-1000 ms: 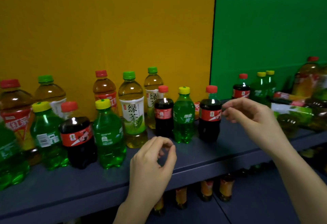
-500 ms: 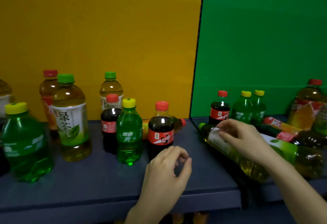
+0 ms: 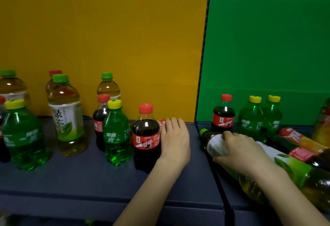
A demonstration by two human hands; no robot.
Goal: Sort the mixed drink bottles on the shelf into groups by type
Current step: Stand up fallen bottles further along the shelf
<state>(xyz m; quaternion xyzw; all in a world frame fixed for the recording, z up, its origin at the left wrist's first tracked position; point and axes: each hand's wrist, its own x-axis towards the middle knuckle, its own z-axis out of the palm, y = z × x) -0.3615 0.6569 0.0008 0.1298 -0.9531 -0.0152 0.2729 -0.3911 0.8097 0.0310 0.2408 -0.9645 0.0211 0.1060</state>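
On the dark blue shelf (image 3: 89, 177), my left hand (image 3: 175, 142) reaches past an upright cola bottle (image 3: 146, 136) and lies over a red-labelled bottle (image 3: 161, 122) on its side, fingers curled over it; most of that bottle is hidden. My right hand (image 3: 241, 151) grips a large green tea bottle (image 3: 217, 145) lying on its side on the right shelf section, near its green-capped neck. A green soda bottle (image 3: 116, 134) and a second cola bottle (image 3: 100, 118) stand left of my left hand. An upright green tea bottle (image 3: 67, 118) stands further left.
On the right section stand a cola bottle (image 3: 223, 117) and two green soda bottles (image 3: 250, 120); red-labelled tea bottles (image 3: 300, 138) lie behind the big one. More bottles crowd the far left (image 3: 19, 136). Yellow and green panels back the shelf.
The view has shifted right and closer. My left hand moved forward from the shelf front onto the lying red-labelled bottle. My right hand stays on the lying green tea bottle.
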